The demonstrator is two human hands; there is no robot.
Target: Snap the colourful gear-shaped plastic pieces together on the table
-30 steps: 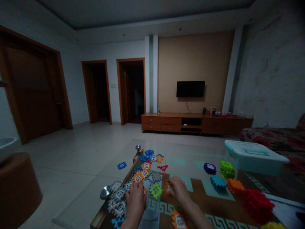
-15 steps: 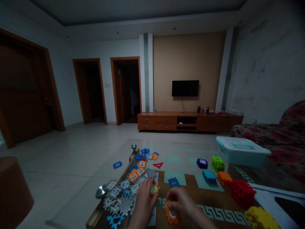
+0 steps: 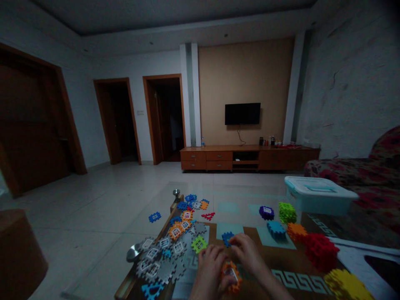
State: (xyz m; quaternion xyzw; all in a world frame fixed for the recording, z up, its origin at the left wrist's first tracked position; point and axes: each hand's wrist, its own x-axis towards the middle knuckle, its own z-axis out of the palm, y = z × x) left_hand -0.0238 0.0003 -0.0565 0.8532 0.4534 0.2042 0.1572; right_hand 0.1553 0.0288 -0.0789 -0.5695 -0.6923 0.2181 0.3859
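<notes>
While both hands meet at 6 o'clock on the table [image 3: 281, 260], state is logged:
Left hand [image 3: 208, 266]: curled, gripping the orange tile [image 3: 231, 276] from its left edge.
Right hand [image 3: 247, 254]: closed over the tile's top edge, pinching.
Tile location: between both hands, just above the tabletop.
Handling: judged light, stiff plastic; toothed rim gives grip, best held by opposite edges.
Shape: square, notched border, white window insert.
Nearby: green tile [image 3: 199, 243] at 11 o'clock; grey tiles [image 3: 162, 266] at 9 o'clock.

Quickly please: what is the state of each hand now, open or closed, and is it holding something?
Left hand: closed on the orange tile, fingers curled around its left edge.
Right hand: closed on the same orange tile, from above and right.
</notes>
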